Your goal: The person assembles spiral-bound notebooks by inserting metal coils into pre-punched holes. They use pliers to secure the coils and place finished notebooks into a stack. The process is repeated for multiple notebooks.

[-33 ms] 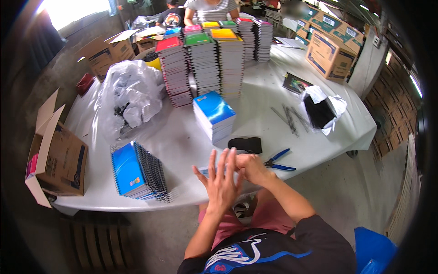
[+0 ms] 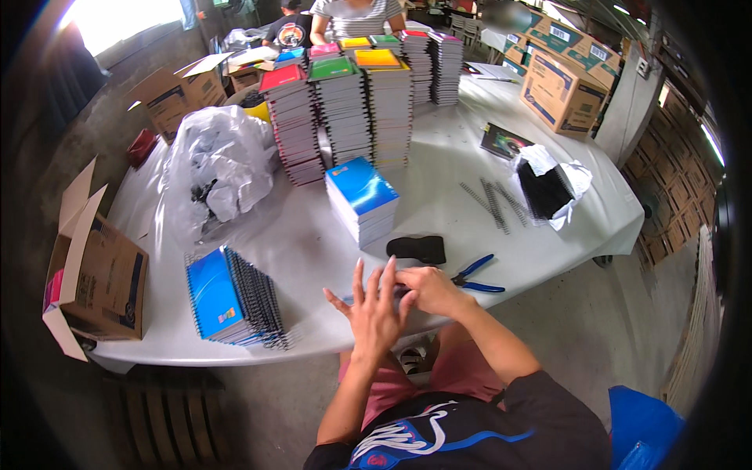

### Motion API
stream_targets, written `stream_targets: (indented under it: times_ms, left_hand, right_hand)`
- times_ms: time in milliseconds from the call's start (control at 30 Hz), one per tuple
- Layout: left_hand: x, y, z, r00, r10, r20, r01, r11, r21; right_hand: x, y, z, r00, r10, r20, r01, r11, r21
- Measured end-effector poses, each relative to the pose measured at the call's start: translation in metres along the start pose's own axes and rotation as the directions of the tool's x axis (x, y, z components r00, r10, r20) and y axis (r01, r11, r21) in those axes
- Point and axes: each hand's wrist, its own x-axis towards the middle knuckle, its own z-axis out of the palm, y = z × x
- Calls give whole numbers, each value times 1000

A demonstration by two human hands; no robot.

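My left hand [image 2: 373, 319] is open, fingers spread, above a flat bluish thing [image 2: 349, 298] at the table's near edge, most of which it hides. Beside it my right hand [image 2: 429, 290] is closed, its fingers curled close to the left hand's; whatever it grips is hidden. Pliers with blue handles [image 2: 476, 276] lie just right of the right hand. Beyond the hands rests a black, soft-looking flat thing [image 2: 417, 249]. Farther off stands a stack of blue-covered books [image 2: 362, 196]. To the left sits a pile of blue spiral notebooks [image 2: 227, 298], their coils facing right.
Tall stacks of notebooks [image 2: 341, 106] rise at the back. A clear plastic bag [image 2: 223, 172] and an open carton [image 2: 106, 270] stand on the left. Loose wire coils [image 2: 495, 205] lie near black coils in white paper [image 2: 546, 194]. Across the table is a person in stripes [image 2: 356, 19].
The whole view has shifted slightly, so the table's things sit a little more to the left. Both hands keep nearly the same pose.
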Motion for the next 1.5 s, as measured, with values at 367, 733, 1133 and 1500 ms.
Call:
stream_targets:
  times_ms: [367, 733, 1133, 1500]
  left_hand:
    - [13, -5, 42, 996, -53, -72, 55, 998, 29]
    - [5, -3, 40, 981, -96, -170, 102, 994, 27]
    - [1, 2, 40, 981, -137, -139, 139, 990, 6]
    - [4, 2, 33, 988, -122, -96, 124, 992, 18]
  right_hand:
    - [6, 226, -64, 763, 475, -437, -625, 714, -315]
    - [12, 62, -95, 965, 58, -254, -139, 938, -317]
    - [-26, 13, -28, 947, 135, -290, -6, 914, 406]
    - [-25, 1, -39, 895, 387, 222, -446, 805, 393]
